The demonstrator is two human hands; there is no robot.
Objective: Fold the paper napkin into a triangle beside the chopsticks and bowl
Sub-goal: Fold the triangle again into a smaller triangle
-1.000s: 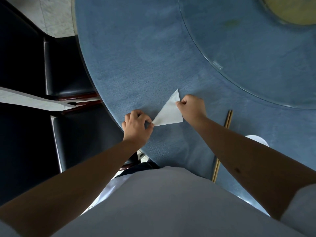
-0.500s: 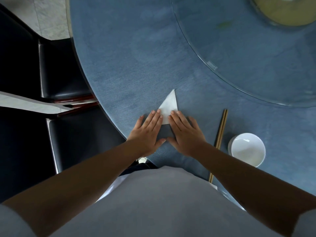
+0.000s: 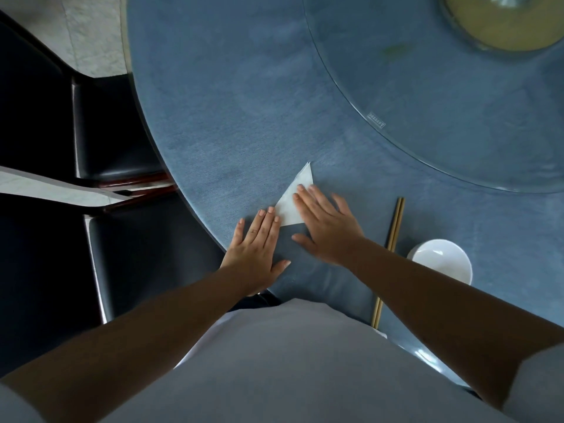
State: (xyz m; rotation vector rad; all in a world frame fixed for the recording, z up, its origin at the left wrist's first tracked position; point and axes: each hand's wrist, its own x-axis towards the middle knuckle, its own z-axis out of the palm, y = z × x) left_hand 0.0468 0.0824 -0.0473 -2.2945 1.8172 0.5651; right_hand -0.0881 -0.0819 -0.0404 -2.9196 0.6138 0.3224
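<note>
A white paper napkin (image 3: 295, 200), folded into a triangle, lies flat on the blue tablecloth (image 3: 232, 123) with its tip pointing away from me. My left hand (image 3: 258, 250) rests flat with its fingertips touching the napkin's lower left corner. My right hand (image 3: 328, 222) lies flat with fingers spread over the napkin's right side, hiding that part. A pair of wooden chopsticks (image 3: 393, 232) lies to the right of my right hand. A white bowl (image 3: 442, 261) stands just right of the chopsticks.
A glass turntable (image 3: 427, 102) covers the table's far right, with a yellowish dish (image 3: 506, 25) on it. Two black chairs (image 3: 122, 239) stand left of the table's curved edge. My grey shirt fills the bottom of the view.
My hands went from pinching the napkin's corners to lying flat on it. They have since slid apart, the right one up and rightward, baring more of the triangle.
</note>
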